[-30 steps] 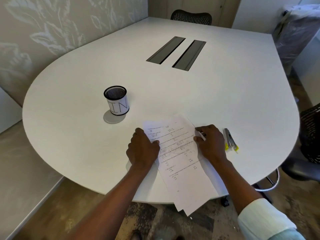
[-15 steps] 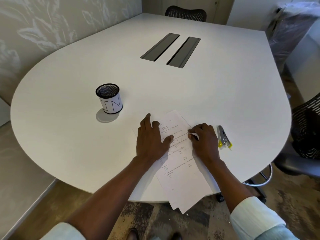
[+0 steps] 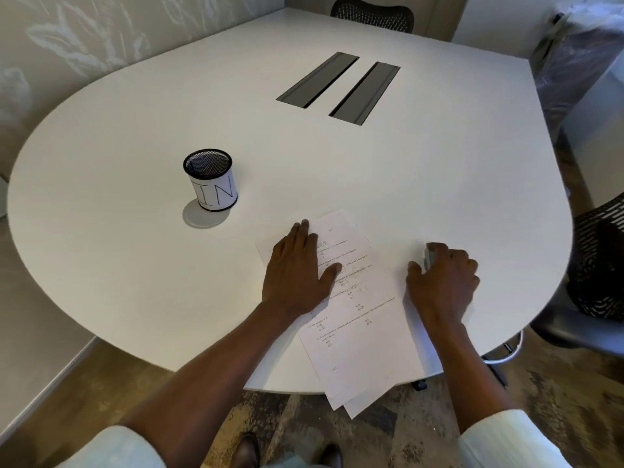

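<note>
A: Since the last look, what has shifted?

B: Only the right hand (image 3: 442, 278). It has left the edge of the sheets (image 3: 358, 319) and gone over to the markers (image 3: 427, 257), further right of the mesh cup (image 3: 211, 180). The left hand (image 3: 297, 268) has stayed flat on the paper.

A: Start from the cup, then.

B: It stands upright on the white bench (image 3: 135, 231), black mesh with a white band lettered "IN". Right of the cup and nearer the person, the left hand presses on the sheets, its fingers (image 3: 304, 238) straight and released, thumb spread.

A: And the sheets themselves?

B: A few white pages, loosely stacked and slightly fanned, printed with numbered questions in black type too small to read. They lie aslant to the right of the cup, their near ends hanging over the bench edge.

A: The right hand?

B: Furthest right of the cup, just beside the sheets. Its fingers curl over the markers, grasping them. Only a grey end shows between thumb and forefinger.
</note>
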Motion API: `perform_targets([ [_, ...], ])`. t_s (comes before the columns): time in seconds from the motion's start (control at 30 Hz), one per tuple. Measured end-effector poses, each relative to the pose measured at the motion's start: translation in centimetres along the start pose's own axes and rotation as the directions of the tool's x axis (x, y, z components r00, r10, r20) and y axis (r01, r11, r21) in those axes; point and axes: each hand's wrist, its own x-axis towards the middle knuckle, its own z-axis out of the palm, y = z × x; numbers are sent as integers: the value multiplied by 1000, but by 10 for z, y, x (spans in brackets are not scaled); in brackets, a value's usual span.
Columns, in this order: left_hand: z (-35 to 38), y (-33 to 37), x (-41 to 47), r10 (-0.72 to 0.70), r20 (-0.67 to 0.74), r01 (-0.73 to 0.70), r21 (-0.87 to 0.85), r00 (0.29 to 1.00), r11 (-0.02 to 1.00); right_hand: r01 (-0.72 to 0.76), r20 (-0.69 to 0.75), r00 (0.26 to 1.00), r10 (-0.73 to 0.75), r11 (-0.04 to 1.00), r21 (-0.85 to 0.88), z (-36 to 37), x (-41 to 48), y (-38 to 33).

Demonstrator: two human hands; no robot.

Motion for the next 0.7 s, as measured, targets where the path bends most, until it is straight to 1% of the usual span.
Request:
perform_targets([
  [0.07, 1, -1, 0, 26, 6, -26, 37, 1000, 999, -16, 33, 999, 16, 1000, 1, 1, 2, 2],
  [0.13, 2, -2, 1, 29, -2, -29, 51, 1000, 998, -16, 29, 999, 14, 998, 59, 3, 6, 3],
  [0.27, 3, -2, 1, 25, 0, -25, 54, 1000, 998, 2, 36, 999, -11, 967, 254, 5, 15, 0],
  [0.33, 4, -2, 1, 20, -1, -20, 50, 1000, 999, -17, 73, 997, -14, 914, 406, 5, 16, -9],
  [0.37, 4, -2, 1, 18, -1, -18, 50, 1000, 999, -47, 106, 994, -7, 865, 500, 5, 16, -14],
  [0.4, 5, -3, 1, 18, 0, -18, 53, 1000, 998, -95, 150, 989, 4, 793, 602, 5, 16, -19],
  [0.47, 6, -4, 2, 20, -5, -20, 58, 1000, 998, -215, 259, 966, 14, 602, 769, 5, 15, -29],
  [0.5, 7, -4, 2, 21, -5, -20, 57, 1000, 998, -274, 313, 950, 11, 508, 816, 6, 14, -34],
  [0.6, 9, -5, 2, 22, -8, -21, 55, 1000, 998, -430, 455, 890, -39, 266, 863, 8, 14, -46],
  [0.63, 9, -5, 2, 22, -12, -21, 55, 1000, 998, -457, 479, 875, -68, 214, 864, 10, 14, -49],
  [0.67, 10, -6, 2, 22, -16, -21, 52, 1000, 998, -472, 494, 865, -89, 191, 860, 12, 14, -51],
  [0.7, 10, -5, 2, 24, -17, -24, 48, 1000, 999, -482, 505, 857, -100, 188, 856, 14, 15, -52],
])
